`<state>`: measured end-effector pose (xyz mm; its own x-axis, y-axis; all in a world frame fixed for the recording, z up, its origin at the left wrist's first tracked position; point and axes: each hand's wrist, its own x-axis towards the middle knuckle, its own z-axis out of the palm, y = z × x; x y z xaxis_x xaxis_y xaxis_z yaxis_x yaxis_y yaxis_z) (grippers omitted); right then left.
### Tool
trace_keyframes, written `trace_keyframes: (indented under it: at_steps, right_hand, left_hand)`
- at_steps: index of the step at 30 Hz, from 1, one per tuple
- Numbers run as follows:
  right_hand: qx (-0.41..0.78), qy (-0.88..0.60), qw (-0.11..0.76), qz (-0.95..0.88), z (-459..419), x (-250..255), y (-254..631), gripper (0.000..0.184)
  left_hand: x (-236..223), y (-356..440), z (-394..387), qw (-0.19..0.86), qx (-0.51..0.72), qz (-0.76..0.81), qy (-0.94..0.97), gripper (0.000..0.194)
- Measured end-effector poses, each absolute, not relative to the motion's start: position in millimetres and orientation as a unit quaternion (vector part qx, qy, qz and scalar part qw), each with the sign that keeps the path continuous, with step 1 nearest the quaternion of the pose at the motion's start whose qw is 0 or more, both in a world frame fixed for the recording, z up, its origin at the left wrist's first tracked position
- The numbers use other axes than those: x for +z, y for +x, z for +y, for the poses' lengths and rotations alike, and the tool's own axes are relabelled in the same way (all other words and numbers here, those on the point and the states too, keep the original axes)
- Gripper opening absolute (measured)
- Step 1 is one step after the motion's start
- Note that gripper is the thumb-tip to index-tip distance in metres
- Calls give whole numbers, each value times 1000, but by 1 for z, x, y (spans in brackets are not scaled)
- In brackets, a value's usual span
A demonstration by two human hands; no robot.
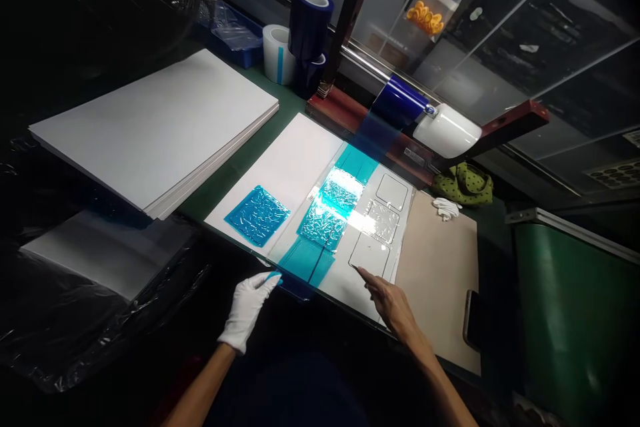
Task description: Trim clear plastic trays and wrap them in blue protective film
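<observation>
Pinching the near end of the blue protective film [306, 265] between thumb and fingers, the white-gloved left hand [247, 310] is the nearer; from that grip the film's long axis runs away to the white roll holder [447, 131]. The bare right hand [395, 307] reaches a rounded-square panel [369, 255], its fingers together; whether they pinch anything is hard to tell.

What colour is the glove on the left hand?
The left-hand glove is white, and it shows best in the head view.
</observation>
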<state>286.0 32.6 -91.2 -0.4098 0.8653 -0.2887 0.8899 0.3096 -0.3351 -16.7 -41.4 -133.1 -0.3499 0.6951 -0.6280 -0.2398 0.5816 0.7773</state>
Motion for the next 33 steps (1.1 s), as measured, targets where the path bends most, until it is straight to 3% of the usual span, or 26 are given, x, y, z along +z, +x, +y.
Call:
trace_keyframes:
  at_steps: [6,12,16,23,27,30,33]
  right_hand:
    - [-358,572,-61,735,15,-86,265,45]
    - [-330,566,-61,753,12,-83,248,46]
    - [-319,575,-60,751,13,-82,245,48]
    - [-308,573,-68,757,21,-83,241,46]
    - [-259,566,-56,780,40,-85,240,46]
    - [-211,556,-34,803,71,-91,232,50]
    - [-160,542,11,825,114,-98,214,52]
  left_hand:
    - [-124,-88,-6,475,457,728,189,36]
    - [-135,-140,37,442,473,739,190,38]
    - [-149,-145,44,451,461,738,199,54]
    - [-150,-146,49,417,414,771,247,55]
    - [-137,-140,47,260,374,837,304,64]
    - [-130,-109,51,116,264,846,448,52]
    - [-129,-57,68,103,154,789,585,46]
